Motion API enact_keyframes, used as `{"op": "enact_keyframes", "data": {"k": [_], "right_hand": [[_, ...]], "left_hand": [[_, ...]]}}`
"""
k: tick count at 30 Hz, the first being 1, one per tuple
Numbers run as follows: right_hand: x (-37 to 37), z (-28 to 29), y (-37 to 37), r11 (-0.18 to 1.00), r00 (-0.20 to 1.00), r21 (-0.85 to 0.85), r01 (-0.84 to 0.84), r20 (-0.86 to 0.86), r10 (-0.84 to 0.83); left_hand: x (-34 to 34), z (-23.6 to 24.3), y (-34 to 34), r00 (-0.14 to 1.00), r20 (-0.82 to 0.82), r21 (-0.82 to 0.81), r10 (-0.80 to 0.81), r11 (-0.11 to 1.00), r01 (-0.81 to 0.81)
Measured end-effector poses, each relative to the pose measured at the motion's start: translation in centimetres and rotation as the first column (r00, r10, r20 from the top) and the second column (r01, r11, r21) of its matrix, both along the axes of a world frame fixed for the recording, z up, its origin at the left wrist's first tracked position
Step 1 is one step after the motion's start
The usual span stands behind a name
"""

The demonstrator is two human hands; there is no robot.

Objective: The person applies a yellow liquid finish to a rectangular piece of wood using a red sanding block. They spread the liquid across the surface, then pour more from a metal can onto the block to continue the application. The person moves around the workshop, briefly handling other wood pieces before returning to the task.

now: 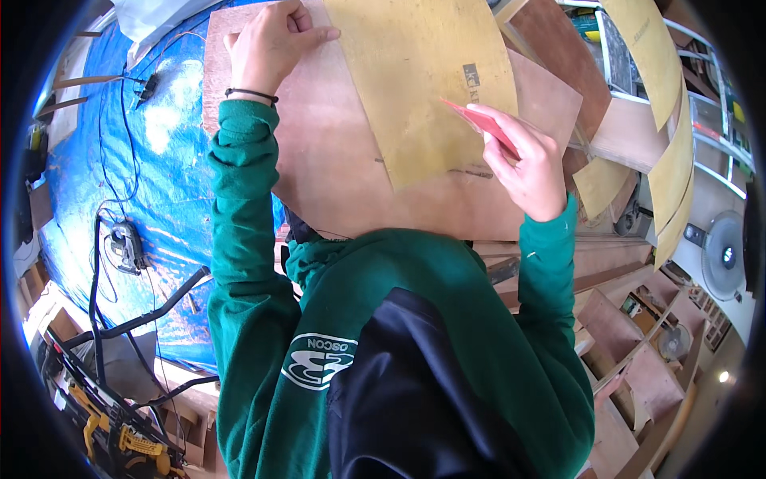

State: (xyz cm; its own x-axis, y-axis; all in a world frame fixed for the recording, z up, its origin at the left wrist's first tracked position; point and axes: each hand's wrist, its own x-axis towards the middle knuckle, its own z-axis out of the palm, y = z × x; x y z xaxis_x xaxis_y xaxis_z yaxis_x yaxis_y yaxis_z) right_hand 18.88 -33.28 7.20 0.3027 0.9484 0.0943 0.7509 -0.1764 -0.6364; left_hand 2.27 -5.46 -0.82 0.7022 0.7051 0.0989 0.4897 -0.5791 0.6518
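Note:
A yellow sheet [415,72] with dark printed marks lies on a pale reddish plywood board [319,176]. At the sheet's upper left edge, my left hand [275,44] has its fingers curled and its thumb tip on or beside that edge; I cannot make out what, if anything, is inside the fingers. My right hand [527,168] grips a slim red tool [487,128], whose pointed end is over the right half of the yellow sheet, left of some printing.
A blue tarp [167,295] with cords and a power tool [125,246] spreads to my left. More boards [558,56], hanging yellow sheets [662,199] and a fan [722,251] stand to the right. Wooden compartments [638,367] sit lower right, black tubing [136,327] lower left.

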Motion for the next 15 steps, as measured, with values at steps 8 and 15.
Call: {"op": "enact_keyframes", "data": {"k": [8, 15], "right_hand": [[-3.4, -2.2, -4.2, 0.981, 0.981, -0.009, 0.193, -0.028, -0.193], [-5.1, -3.8, -4.8, 0.998, 0.961, 0.061, 0.033, 0.271, -0.048]], "left_hand": [[0.8, 0.9, -0.6, 0.996, 0.031, -0.034, 0.08, 0.996, -0.079], [0.5, 0.5, 0.0, 0.997, 0.031, -0.06, 0.067, 0.996, -0.065]]}}
